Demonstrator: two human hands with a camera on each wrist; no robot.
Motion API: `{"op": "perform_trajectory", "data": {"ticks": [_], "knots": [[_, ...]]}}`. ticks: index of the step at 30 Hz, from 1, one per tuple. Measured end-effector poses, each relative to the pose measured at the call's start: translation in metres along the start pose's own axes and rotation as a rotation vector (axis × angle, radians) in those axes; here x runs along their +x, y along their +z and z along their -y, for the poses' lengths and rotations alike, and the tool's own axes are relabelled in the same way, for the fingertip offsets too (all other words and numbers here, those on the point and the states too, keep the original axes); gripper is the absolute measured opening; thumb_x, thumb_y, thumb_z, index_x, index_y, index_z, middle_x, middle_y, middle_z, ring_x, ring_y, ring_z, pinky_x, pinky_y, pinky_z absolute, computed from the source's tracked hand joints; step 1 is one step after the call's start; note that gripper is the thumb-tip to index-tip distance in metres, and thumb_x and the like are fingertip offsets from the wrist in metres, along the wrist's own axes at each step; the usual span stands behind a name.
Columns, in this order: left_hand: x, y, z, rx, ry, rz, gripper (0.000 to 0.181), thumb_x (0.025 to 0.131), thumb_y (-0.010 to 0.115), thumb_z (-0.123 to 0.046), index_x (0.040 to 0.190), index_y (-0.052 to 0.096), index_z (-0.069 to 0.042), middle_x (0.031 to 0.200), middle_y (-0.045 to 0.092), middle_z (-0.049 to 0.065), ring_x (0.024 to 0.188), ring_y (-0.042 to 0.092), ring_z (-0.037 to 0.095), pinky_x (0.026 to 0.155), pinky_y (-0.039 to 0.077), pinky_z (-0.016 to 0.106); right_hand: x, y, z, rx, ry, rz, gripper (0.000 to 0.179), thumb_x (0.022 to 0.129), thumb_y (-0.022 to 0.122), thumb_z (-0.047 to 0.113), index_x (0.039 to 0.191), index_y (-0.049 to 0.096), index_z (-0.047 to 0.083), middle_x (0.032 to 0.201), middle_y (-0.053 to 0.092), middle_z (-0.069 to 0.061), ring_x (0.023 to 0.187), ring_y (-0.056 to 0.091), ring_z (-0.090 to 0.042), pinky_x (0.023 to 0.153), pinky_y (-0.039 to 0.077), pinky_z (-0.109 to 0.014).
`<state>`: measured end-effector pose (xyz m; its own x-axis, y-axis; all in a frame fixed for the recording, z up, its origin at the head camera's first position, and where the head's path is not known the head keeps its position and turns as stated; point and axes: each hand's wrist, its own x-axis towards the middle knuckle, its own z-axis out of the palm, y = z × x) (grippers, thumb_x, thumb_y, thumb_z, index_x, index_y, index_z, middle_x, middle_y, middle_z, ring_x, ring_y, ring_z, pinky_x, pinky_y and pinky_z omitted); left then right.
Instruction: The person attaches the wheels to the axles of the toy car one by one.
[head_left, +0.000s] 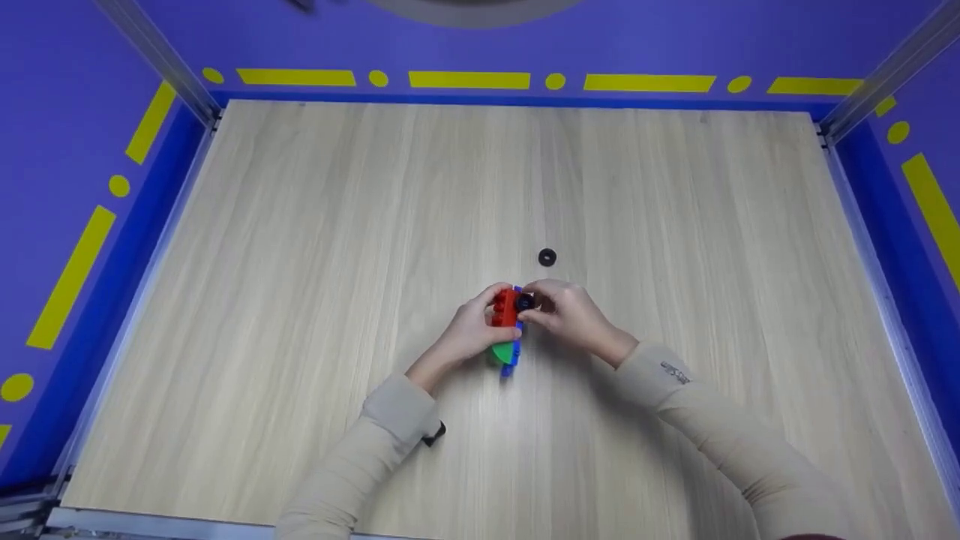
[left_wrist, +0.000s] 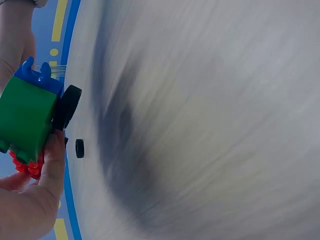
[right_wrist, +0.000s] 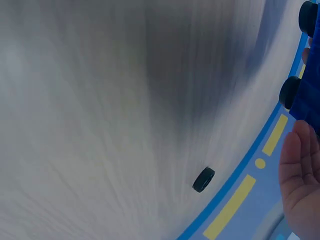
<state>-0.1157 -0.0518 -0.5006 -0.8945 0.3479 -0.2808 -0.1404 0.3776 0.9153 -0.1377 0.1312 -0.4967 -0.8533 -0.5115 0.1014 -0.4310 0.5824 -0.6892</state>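
Note:
Built of toy bricks, a small vehicle [head_left: 507, 313] with red, green and blue parts sits in my left hand [head_left: 469, 328], which grips it from the side. My right hand [head_left: 568, 309] pinches a black wheel [head_left: 525, 301] against the vehicle's blue side. The left wrist view shows its green brick [left_wrist: 26, 120], a blue hooked end piece [left_wrist: 39, 77] and a black wheel [left_wrist: 67, 107] on it. Along the blue base [right_wrist: 311, 82], the right wrist view has two black wheels, one being the lower wheel [right_wrist: 290, 93]. Fingers hide part of the vehicle.
A loose black wheel [head_left: 547, 257] lies on the wooden table [head_left: 337, 225], just beyond the hands. Blue walls [head_left: 480, 45] with yellow marks stand along the back and sides. A small black object [head_left: 434, 433] shows at the left sleeve.

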Motion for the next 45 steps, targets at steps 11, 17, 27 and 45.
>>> {"op": "perform_trajectory", "data": {"ticks": [11,17,27,45], "knots": [[0.003,-0.003,0.003,-0.035,-0.120,-0.105,0.072,0.075,0.069,-0.016,0.136,0.030,-0.018,0.138,0.036,0.008,0.126,0.035,0.030,0.100,0.032,0.044,0.017,-0.015,-0.029,0.333,0.357,0.029,0.039,0.078,0.065,0.013,0.114,0.055,0.001,0.105,0.057,-0.017,0.089,0.055,-0.022,0.077,0.047,-0.032],[0.004,-0.004,0.003,-0.041,-0.132,-0.110,0.072,0.075,0.069,-0.016,0.136,0.031,-0.018,0.138,0.036,0.008,0.125,0.036,0.030,0.099,0.034,0.043,0.028,-0.020,-0.042,0.514,0.449,-0.032,0.035,0.078,0.063,0.006,0.111,0.055,-0.002,0.093,0.054,-0.010,0.073,0.060,-0.027,0.063,0.051,-0.037],[0.004,-0.004,0.000,-0.062,-0.116,-0.105,0.072,0.075,0.068,-0.013,0.136,0.031,-0.016,0.138,0.036,0.009,0.125,0.035,0.030,0.099,0.034,0.043,0.037,-0.020,-0.052,0.509,0.491,-0.085,0.032,0.079,0.062,0.007,0.110,0.056,0.000,0.090,0.053,-0.005,0.072,0.057,-0.020,0.058,0.048,-0.029],[0.005,-0.006,0.001,-0.060,-0.095,-0.086,0.072,0.075,0.068,-0.011,0.136,0.031,-0.016,0.137,0.038,0.008,0.127,0.033,0.030,0.100,0.033,0.042,0.051,-0.014,-0.066,0.499,0.606,-0.137,0.033,0.082,0.059,0.010,0.114,0.053,0.001,0.096,0.055,-0.007,0.069,0.053,-0.012,0.056,0.045,-0.021]]}}
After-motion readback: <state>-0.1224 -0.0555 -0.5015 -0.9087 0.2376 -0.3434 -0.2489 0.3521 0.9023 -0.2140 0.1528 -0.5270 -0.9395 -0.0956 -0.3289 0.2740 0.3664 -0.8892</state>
